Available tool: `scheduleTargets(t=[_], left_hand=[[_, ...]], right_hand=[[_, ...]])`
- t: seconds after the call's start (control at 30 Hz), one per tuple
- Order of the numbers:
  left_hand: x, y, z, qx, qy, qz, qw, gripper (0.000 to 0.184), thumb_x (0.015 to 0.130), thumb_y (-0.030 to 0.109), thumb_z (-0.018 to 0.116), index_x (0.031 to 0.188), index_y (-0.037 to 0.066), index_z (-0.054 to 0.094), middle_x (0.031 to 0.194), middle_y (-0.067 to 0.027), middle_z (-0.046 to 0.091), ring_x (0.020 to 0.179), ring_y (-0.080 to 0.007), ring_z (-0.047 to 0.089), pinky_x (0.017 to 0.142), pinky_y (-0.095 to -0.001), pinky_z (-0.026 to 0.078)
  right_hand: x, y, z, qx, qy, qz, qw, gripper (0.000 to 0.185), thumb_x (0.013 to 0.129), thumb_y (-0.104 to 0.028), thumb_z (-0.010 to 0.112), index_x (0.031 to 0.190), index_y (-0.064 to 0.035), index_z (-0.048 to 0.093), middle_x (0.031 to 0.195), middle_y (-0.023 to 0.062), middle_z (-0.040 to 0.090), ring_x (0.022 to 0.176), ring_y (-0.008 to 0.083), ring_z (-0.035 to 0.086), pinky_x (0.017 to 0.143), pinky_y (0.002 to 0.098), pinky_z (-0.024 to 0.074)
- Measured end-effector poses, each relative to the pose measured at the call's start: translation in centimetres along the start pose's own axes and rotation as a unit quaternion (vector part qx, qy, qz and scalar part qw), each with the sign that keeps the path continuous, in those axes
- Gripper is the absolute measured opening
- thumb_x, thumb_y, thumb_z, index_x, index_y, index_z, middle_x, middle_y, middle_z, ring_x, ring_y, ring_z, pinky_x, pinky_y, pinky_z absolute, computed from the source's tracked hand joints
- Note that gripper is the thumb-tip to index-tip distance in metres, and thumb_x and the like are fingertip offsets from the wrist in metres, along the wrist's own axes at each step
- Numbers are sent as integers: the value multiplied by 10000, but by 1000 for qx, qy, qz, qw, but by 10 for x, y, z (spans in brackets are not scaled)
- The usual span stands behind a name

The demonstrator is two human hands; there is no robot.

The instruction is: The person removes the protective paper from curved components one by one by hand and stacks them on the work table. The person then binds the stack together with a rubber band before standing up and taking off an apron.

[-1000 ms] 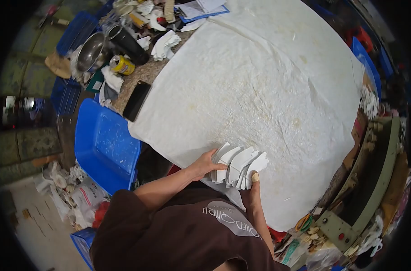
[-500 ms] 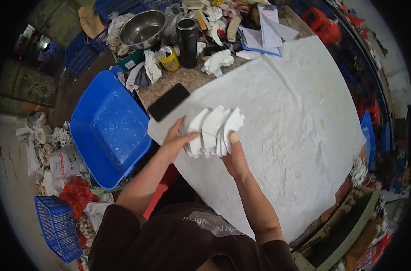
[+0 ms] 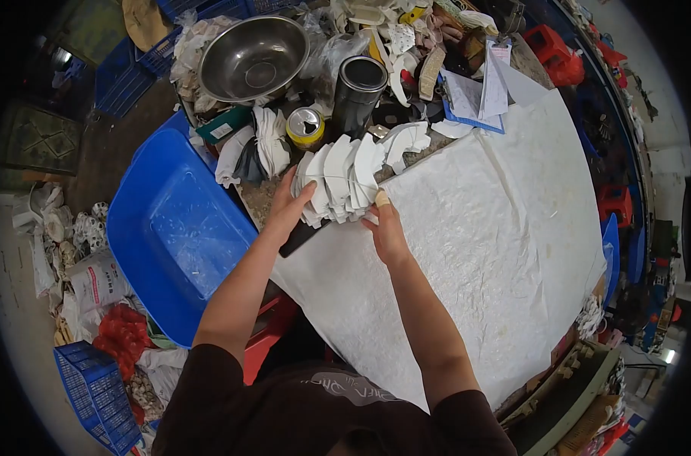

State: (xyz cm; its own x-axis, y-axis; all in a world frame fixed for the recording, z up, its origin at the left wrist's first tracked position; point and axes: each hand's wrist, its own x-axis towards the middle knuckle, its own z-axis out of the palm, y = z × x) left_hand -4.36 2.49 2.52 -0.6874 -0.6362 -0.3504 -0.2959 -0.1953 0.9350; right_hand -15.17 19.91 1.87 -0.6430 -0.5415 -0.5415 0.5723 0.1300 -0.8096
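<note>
Between my two hands is a bundle of white curved cut pieces [image 3: 339, 178], stacked in several layers with a thin tie around it. My left hand [image 3: 288, 207] grips its left end, thumb on top. My right hand [image 3: 389, 229] holds the right end; its thumb has a pale covering at the tip. The bundle hangs over the far left edge of the white sheet, partly covering a black phone [image 3: 303, 240]. Just beyond it lie more white curved pieces [image 3: 408, 141], a yellow can [image 3: 306, 129] and a dark tumbler [image 3: 356, 93].
A blue tub [image 3: 154, 163] stands at the left of the table. White sheeting [image 3: 482, 258] covers much of the tabletop. At the back are a metal bowl [image 3: 254, 57], a clipboard with papers [image 3: 467, 102] and piled scraps. A red stool [image 3: 268, 342] stands below.
Both hands have carried the white bundle away from my body and slightly left, over the phone and close to the can and loose pieces. The camera view has shifted a little.
</note>
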Motion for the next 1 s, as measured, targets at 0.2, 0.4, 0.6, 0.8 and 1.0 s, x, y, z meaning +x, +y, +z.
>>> scheduleTargets(t=[0.2, 0.4, 0.6, 0.8, 1.0], left_hand=[[-23, -23, -8, -13, 73, 59, 996, 582, 857, 241, 616, 1342, 26, 376, 1235, -158, 506, 1124, -221, 488, 955, -325, 375], [-129, -42, -14, 68, 171, 131, 974, 392, 866, 126, 596, 1239, 57, 498, 1029, -100, 598, 921, -154, 561, 769, -271, 456], [-304, -156, -20, 138, 151, 50, 978, 277, 825, 51, 574, 1101, 31, 582, 727, -27, 585, 690, -103, 553, 636, -257, 454], [-476, -258, -47, 344, -23, -95, 934, 325, 779, 203, 586, 1064, 47, 598, 728, -132, 611, 710, -271, 623, 665, -379, 494], [-590, -254, -69, 385, 24, -189, 903, 340, 780, 215, 578, 1080, 58, 603, 819, -160, 645, 817, -317, 636, 753, -407, 502]], right_hand=[[-51, 21, -35, 18, 34, 4, 999, 472, 955, -317, 405, 1318, -15, 381, 1150, 111, 534, 972, 180, 529, 836, 345, 449], [-156, 78, -105, 41, 86, 3, 995, 340, 922, -178, 480, 1202, 15, 467, 978, 131, 598, 806, 172, 573, 720, 294, 473], [-312, 145, -184, -37, 101, -25, 994, 245, 896, -77, 475, 1121, 11, 513, 897, 120, 617, 766, 169, 582, 697, 294, 494], [-479, 235, -266, -41, 125, 34, 991, 207, 884, -90, 512, 1060, 17, 540, 858, 116, 625, 766, 157, 584, 684, 275, 476], [-559, 295, -316, -152, 87, 78, 981, 201, 872, -89, 515, 1041, 16, 539, 839, 112, 621, 739, 166, 595, 650, 277, 477]])
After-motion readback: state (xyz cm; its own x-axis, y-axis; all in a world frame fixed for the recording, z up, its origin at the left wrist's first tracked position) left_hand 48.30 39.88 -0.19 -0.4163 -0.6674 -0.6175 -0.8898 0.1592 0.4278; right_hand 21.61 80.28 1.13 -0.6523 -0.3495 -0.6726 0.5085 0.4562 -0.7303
